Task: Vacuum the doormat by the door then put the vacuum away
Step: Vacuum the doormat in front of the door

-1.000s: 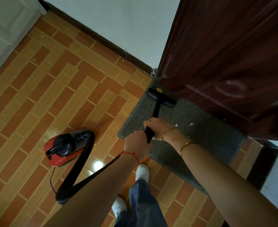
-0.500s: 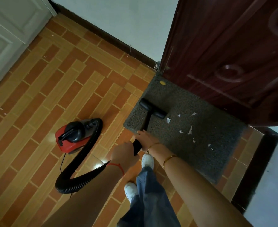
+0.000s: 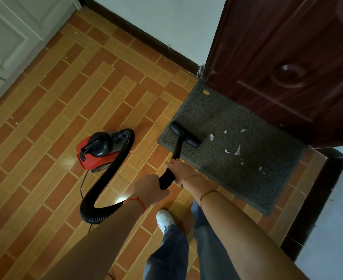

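Observation:
A dark grey doormat (image 3: 245,174) lies on the tiled floor in front of a dark red door (image 3: 283,63). The black vacuum nozzle (image 3: 184,134) rests on the mat's near-left corner. Its black wand (image 3: 176,152) runs back to my hands. My right hand (image 3: 179,168) grips the wand higher up, and my left hand (image 3: 148,188) grips its lower end where the ribbed black hose (image 3: 108,178) joins. The hose loops to the red and black vacuum body (image 3: 96,152) on the floor at the left. White paper scraps (image 3: 237,150) and a yellow spot (image 3: 206,92) lie on the mat.
Orange-brown floor tiles (image 3: 65,110) fill the left. A white panelled door (image 3: 11,43) stands at the far left, a white wall with dark skirting (image 3: 146,37) behind. A dark threshold (image 3: 318,195) edges the mat's right. My white shoe (image 3: 164,219) and jeans are below my hands.
The nozzle has been drawn back from the mat's far corner by the door to its near-left edge. The yellow spot it was covering now shows, and the view has shifted.

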The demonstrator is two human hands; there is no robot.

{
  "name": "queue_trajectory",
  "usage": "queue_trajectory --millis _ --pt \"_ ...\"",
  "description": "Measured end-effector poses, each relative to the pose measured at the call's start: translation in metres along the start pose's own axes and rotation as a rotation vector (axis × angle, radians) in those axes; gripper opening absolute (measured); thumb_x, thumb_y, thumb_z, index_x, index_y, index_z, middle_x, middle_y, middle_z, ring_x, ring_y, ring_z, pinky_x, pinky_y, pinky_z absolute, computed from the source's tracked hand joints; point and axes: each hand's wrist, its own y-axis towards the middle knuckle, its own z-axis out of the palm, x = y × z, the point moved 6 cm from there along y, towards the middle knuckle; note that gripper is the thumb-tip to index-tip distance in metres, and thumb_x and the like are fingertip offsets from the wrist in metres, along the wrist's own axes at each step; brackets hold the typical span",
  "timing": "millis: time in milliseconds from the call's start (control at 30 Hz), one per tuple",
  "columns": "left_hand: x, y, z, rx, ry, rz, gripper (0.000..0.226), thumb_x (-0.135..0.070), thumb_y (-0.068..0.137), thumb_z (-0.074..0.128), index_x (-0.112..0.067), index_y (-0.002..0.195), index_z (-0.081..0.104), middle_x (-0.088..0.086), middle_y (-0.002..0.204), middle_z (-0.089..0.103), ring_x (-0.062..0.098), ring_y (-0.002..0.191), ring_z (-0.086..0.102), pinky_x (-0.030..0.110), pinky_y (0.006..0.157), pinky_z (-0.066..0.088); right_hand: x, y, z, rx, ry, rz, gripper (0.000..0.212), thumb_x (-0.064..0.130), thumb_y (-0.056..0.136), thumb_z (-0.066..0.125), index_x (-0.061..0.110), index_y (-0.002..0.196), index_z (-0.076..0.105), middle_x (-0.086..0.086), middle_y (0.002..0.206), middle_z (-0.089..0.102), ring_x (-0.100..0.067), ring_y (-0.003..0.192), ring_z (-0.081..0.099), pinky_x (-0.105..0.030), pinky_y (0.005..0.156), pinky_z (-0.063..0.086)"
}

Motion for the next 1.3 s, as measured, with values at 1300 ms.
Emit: queue_trajectory --millis 1300 --pt "-0.179 0.102 -0.086 -0.098 -0.188 -0.055 0.019 -0.035 0.085 0.058 -0.017 0.081 0.056 -0.004 0.065 0.053 0.010 0.051 0.051 0.020 0.041 0.039 -0.169 0.038 -0.158 0.041 -0.172 -0.084 0.019 0.005 0.088 0.056 0.010 0.106 0.053 -0.009 0.114 0.055 -0.029 0.106 0.054 -0.044 0.088 0.050"
